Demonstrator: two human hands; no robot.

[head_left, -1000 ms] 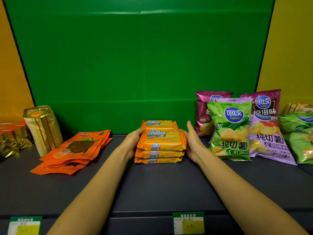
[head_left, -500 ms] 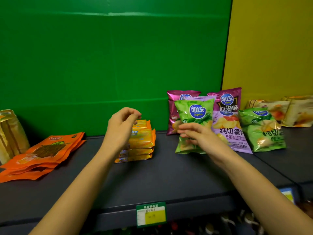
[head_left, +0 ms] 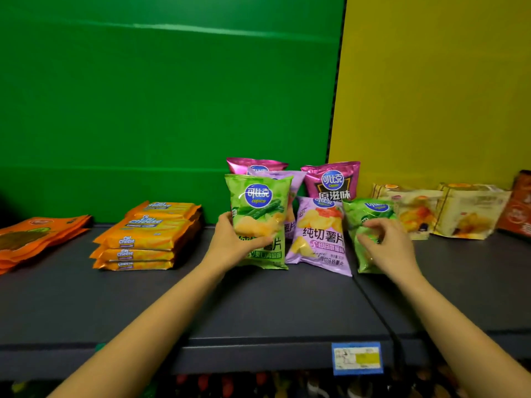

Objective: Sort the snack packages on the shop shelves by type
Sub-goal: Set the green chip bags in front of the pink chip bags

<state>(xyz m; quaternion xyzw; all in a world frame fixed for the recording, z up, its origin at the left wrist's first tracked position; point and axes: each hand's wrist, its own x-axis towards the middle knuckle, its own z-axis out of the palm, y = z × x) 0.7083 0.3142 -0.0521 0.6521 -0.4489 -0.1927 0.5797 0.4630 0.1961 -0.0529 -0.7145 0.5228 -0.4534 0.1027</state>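
Observation:
My left hand (head_left: 233, 242) grips an upright green chip bag (head_left: 258, 208) by its lower left part. My right hand (head_left: 383, 243) rests with spread fingers on a second green chip bag (head_left: 370, 216) that leans at the shelf joint. Between them lies a light purple chip bag (head_left: 320, 234). Behind stand a magenta chip bag (head_left: 332, 179), another magenta one (head_left: 253, 164) and a second light purple bag (head_left: 290, 179), partly hidden. A stack of orange cheese wafer packs (head_left: 143, 239) sits to the left.
Flat orange pouches (head_left: 34, 237) lie at the far left of the dark shelf (head_left: 258, 305). Cream pastry bags (head_left: 448, 209) and a red pack (head_left: 517, 211) stand on the right shelf. A blue price label (head_left: 357, 358) hangs on the front edge. Green and yellow back panels rise behind.
My view has swung right. My left hand left the wafer stack and took hold of the front green chip bag; my right hand moved from that bag to the second green bag.

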